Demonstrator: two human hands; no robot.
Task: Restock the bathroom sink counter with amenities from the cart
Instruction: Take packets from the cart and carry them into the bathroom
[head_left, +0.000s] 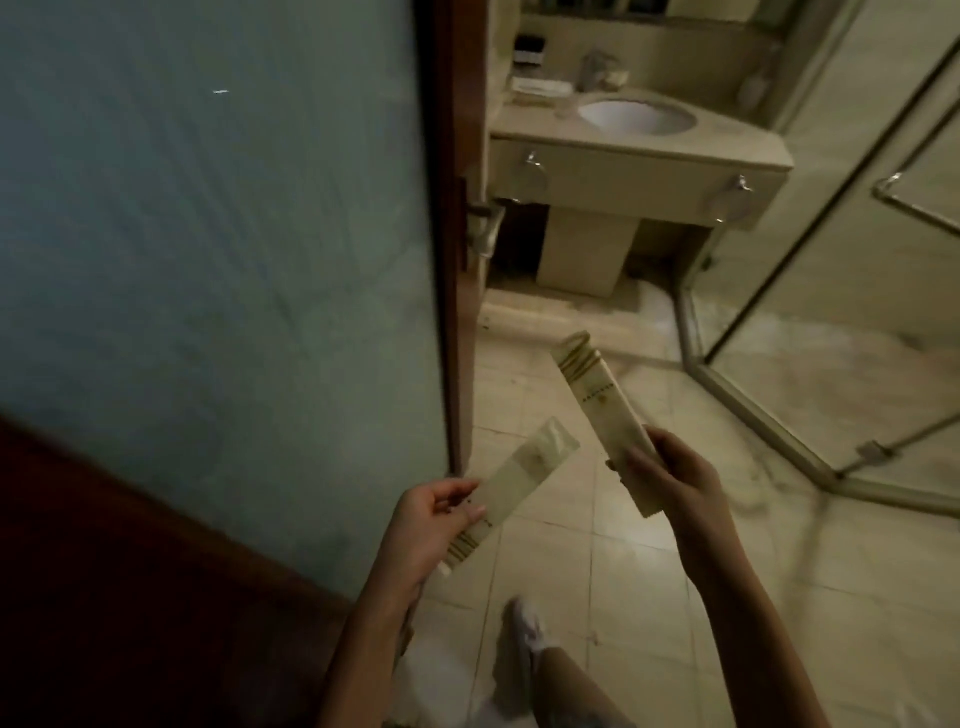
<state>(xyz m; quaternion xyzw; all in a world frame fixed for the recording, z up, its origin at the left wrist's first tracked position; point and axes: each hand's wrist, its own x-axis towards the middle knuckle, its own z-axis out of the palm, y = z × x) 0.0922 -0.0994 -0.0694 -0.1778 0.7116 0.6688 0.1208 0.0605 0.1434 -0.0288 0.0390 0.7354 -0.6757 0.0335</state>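
forearms (737, 597) bare | foot (527, 626) — white sock or slipper | shin (571, 680) bare

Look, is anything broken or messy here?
Nothing looks broken or spilled. The left hand holds its packet stripes down, while the right hand holds the other packet stripes up.

Dim light shows a frosted door (208, 234), pale tiled floor (571, 561) and glass shower enclosure (831, 312).
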